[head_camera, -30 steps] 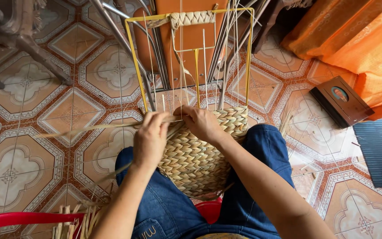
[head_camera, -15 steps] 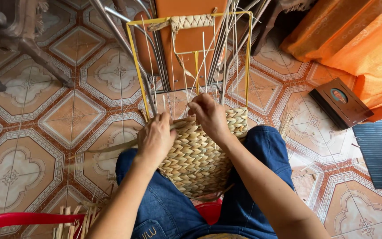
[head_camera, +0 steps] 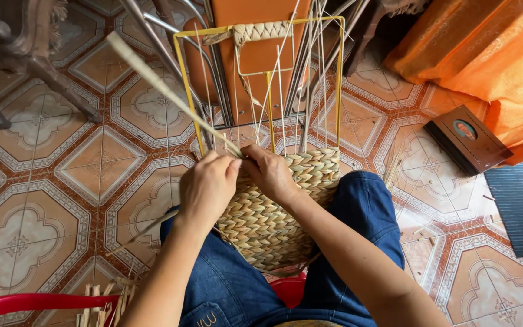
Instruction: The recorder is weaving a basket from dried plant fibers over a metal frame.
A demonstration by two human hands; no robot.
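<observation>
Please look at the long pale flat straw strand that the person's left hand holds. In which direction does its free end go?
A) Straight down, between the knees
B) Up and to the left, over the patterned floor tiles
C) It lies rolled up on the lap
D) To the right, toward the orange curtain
B: from the left hand, at the rim of the half-woven straw basket, the long pale flat straw strand slants up-left over the patterned floor tiles.

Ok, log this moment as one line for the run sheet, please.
left hand: pinching long straw strand | right hand: gripping woven basket at its top edge | yellow wire frame: upright, weave partway up | basket between knees
</observation>
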